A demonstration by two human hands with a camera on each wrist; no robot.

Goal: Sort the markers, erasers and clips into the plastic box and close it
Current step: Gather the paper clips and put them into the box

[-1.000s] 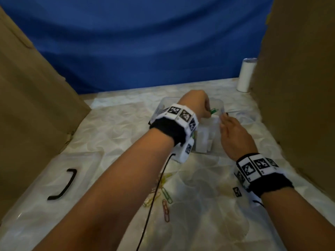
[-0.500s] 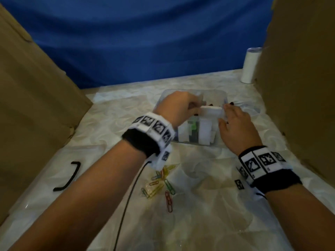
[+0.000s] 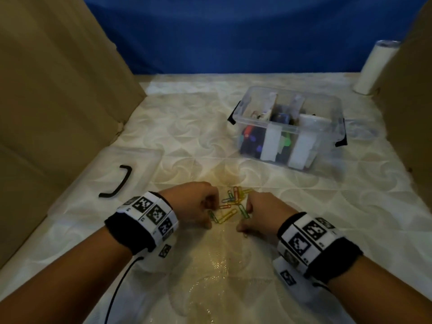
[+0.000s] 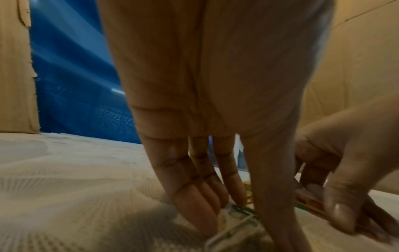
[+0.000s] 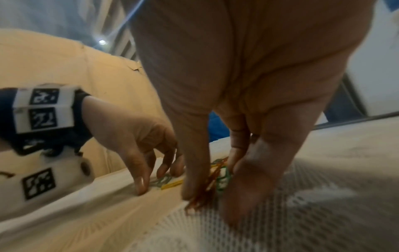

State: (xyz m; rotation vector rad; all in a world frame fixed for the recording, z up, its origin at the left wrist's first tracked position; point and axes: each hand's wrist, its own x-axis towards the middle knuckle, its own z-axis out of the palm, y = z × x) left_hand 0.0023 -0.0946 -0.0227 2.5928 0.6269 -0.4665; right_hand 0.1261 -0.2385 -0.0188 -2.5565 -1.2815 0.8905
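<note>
Several coloured paper clips (image 3: 233, 203) lie in a loose pile on the pale patterned table, between my two hands. My left hand (image 3: 209, 218) stands fingertips-down at the pile's left edge, its thumb and curled fingers closing round a green clip (image 4: 241, 209). My right hand (image 3: 245, 218) pinches a bunch of red and green clips (image 5: 215, 180) between thumb and fingers at the pile's right edge. The clear plastic box (image 3: 327, 106) stands open farther back on the right, with markers (image 3: 251, 139) and white erasers (image 3: 301, 150) in its compartments.
The box's clear lid (image 3: 142, 162), with a black handle (image 3: 120, 183), lies flat at the left. Cardboard walls rise on the left (image 3: 58, 90) and right (image 3: 413, 101). A white cylinder (image 3: 374, 69) stands at the back right, before a blue backdrop.
Both hands have left the box and come back toward me, down onto the paper clip pile. A white eraser they held at the box now sits in it.
</note>
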